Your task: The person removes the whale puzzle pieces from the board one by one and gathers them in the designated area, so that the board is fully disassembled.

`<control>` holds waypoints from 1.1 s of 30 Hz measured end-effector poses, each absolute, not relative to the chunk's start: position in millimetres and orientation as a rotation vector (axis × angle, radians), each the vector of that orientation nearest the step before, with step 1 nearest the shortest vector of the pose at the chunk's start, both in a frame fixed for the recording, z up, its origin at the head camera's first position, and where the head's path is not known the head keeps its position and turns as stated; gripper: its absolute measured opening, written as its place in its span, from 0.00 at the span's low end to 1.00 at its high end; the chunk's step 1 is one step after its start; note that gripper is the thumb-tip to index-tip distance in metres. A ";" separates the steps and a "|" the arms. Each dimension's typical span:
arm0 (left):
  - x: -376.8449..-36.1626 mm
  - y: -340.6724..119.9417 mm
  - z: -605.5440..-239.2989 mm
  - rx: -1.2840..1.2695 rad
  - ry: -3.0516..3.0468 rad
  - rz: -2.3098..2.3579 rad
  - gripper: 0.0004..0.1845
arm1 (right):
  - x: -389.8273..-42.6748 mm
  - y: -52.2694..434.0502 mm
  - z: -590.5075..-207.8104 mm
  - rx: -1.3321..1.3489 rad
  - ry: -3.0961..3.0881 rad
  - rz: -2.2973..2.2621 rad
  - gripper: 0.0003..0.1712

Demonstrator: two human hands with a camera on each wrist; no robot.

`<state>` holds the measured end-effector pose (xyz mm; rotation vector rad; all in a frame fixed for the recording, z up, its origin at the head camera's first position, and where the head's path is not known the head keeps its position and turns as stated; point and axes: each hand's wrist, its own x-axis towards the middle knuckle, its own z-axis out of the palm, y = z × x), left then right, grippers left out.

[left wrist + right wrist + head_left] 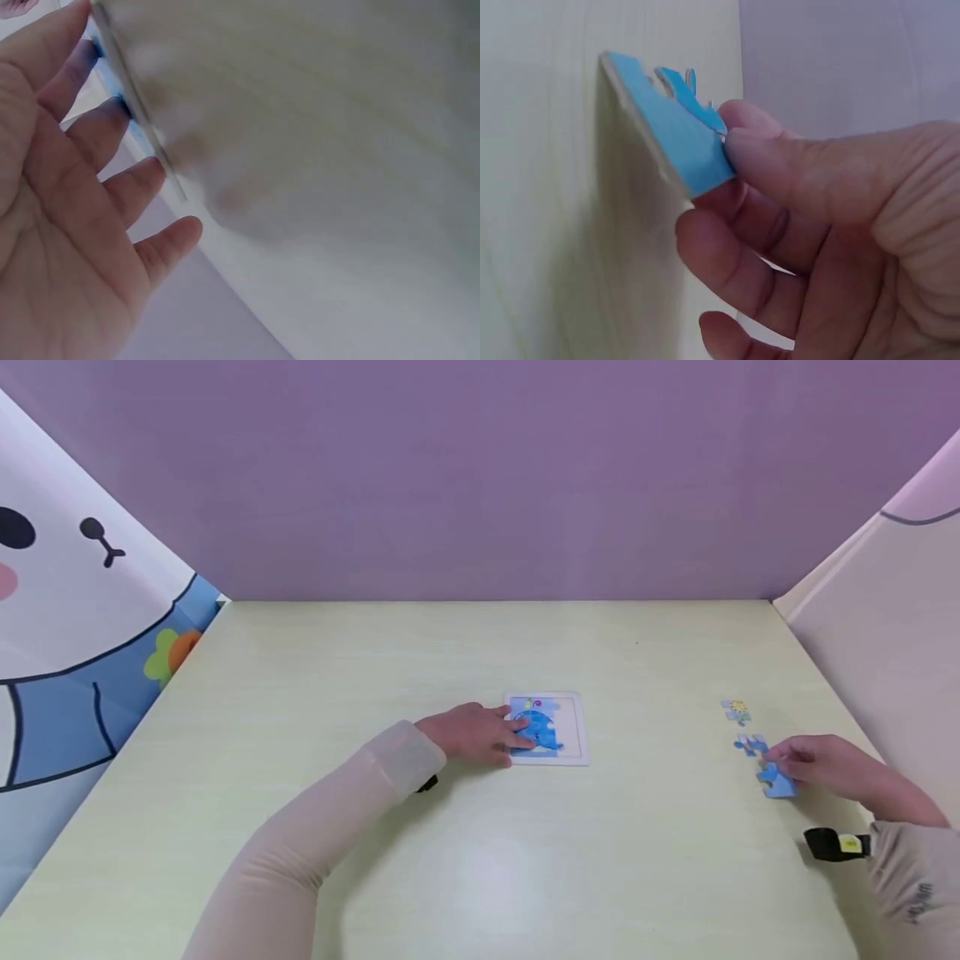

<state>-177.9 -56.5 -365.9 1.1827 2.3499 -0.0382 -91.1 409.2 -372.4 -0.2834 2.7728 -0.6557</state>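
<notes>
Grip, head view: the right hand [828, 766] pinches a blue jigsaw piece [781, 786] near loose jigsaw pieces [738, 711]; the left hand [474, 735], fingers spread, rests on the whale puzzle tray [570, 727] on the worktop [525, 835]. Left wrist view: extended fingertips meet the tray's edge; uneven pressure could shift it. Right wrist view: only one side of the piece is held; it could pivot or slip.

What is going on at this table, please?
A person's left hand rests, fingers spread, on a partly filled puzzle board, whose right side is bare. The right hand pinches a blue puzzle piece, well away from the board. Other loose pieces lie near that hand on the table.
</notes>
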 end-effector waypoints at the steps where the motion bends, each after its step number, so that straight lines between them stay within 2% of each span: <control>1: -177.5 -56.3 -365.4 1.169 2.349 -0.031 0.25 | -91.5 408.2 -372.3 -0.277 2.775 -0.646 0.08; 20: -175.4 -51.8 -364.7 1.114 2.338 -0.023 0.25 | -93.2 412.3 -377.5 -0.276 2.813 -0.559 0.07; 28: -175.9 -50.8 -364.9 1.112 2.342 -0.018 0.25 | -99.8 402.7 -364.8 -0.128 2.771 -0.574 0.15; 33: -176.5 -51.0 -365.0 1.105 2.349 -0.017 0.25 | -107.2 387.8 -356.3 -0.132 2.765 -0.624 0.18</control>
